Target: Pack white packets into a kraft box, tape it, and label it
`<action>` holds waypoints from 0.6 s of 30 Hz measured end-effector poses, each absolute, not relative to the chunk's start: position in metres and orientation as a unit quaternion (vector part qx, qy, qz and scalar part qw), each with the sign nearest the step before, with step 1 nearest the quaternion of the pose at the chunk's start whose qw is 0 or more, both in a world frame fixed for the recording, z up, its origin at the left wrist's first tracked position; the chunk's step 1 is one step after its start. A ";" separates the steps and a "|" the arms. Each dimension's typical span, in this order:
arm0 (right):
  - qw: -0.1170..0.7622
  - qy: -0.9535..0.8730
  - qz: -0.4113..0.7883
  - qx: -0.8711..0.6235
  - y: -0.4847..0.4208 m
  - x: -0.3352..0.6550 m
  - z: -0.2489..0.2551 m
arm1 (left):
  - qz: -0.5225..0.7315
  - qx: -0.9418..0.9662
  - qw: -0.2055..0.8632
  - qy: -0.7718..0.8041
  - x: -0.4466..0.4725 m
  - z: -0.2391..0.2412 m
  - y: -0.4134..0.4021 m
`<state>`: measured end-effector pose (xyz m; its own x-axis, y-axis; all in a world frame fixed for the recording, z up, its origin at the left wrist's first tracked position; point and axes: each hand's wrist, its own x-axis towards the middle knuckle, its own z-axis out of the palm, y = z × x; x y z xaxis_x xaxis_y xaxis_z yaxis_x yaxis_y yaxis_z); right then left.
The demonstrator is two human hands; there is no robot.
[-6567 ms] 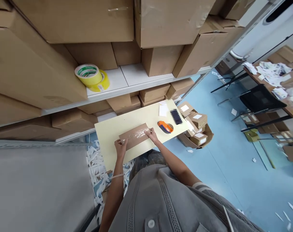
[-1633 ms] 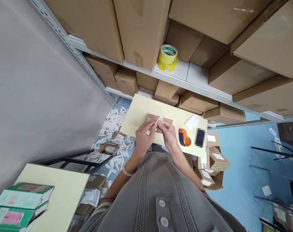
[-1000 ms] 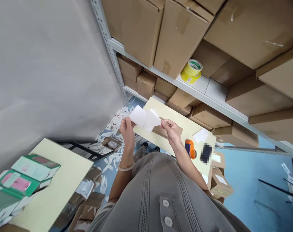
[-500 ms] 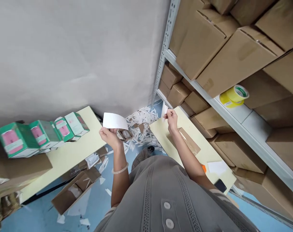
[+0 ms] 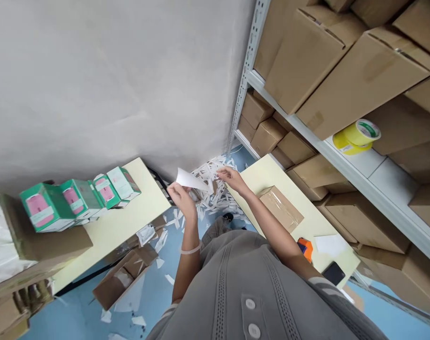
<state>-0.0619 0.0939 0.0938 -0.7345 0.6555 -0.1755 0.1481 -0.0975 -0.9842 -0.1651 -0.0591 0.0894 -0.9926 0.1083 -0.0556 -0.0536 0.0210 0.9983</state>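
Observation:
A curled white paper sheet (image 5: 192,180), which looks like a label, is pinched at its left end in my left hand (image 5: 184,199). Close to the sheet's right end, my right hand (image 5: 233,179) has its fingers stretched out and holds nothing I can see. Below and beyond both hands, a heap of white paper strips (image 5: 218,200) covers the floor. A taped cardboard box (image 5: 280,208) lies on the right-hand table (image 5: 262,172), beside my right forearm.
Green boxes with pink panels (image 5: 71,200) line the left table (image 5: 144,184). On the right table are an orange tool (image 5: 306,249), white paper (image 5: 330,243) and a black phone (image 5: 333,273). Shelves at right hold cartons (image 5: 317,61) and yellow tape rolls (image 5: 356,137). An opened carton (image 5: 119,278) lies on the floor.
My right hand has moved left toward the sheet, and the small white piece it held is gone from its fingers. The sheet in my left hand has tilted and curled more.

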 end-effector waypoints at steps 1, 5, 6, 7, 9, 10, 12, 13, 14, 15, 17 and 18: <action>0.194 -0.631 0.685 -0.310 0.089 -0.056 0.101 | 0.685 0.049 0.060 0.724 -0.157 0.092 -0.051; 0.260 -0.571 0.709 -0.323 0.073 -0.030 0.132 | 0.628 0.242 0.111 0.731 -0.117 0.104 -0.016; 0.286 -0.558 0.704 -0.332 0.071 -0.023 0.138 | 0.613 0.295 0.125 0.722 -0.106 0.107 -0.008; 0.314 -0.546 0.697 -0.344 0.070 -0.015 0.142 | 0.599 0.344 0.132 0.711 -0.095 0.109 0.000; 0.371 -0.519 0.672 -0.376 0.070 0.002 0.147 | 0.571 0.425 0.123 0.692 -0.074 0.112 0.014; 0.398 -0.504 0.656 -0.397 0.071 0.012 0.146 | 0.560 0.458 0.116 0.681 -0.065 0.113 0.020; 0.443 -0.471 0.619 -0.446 0.075 0.033 0.143 | 0.539 0.520 0.118 0.652 -0.046 0.114 0.031; 0.463 -0.452 0.599 -0.471 0.076 0.045 0.140 | 0.528 0.546 0.129 0.637 -0.038 0.114 0.035; 0.482 -0.433 0.581 -0.493 0.078 0.057 0.138 | 0.517 0.570 0.143 0.623 -0.030 0.114 0.038; 0.500 -0.413 0.564 -0.511 0.078 0.070 0.135 | 0.507 0.592 0.159 0.606 -0.023 0.113 0.041; 0.536 -0.376 0.535 -0.534 0.077 0.096 0.132 | 0.491 0.631 0.191 0.569 -0.011 0.110 0.045; 0.553 -0.360 0.521 -0.541 0.075 0.110 0.131 | 0.487 0.646 0.206 0.551 -0.007 0.108 0.047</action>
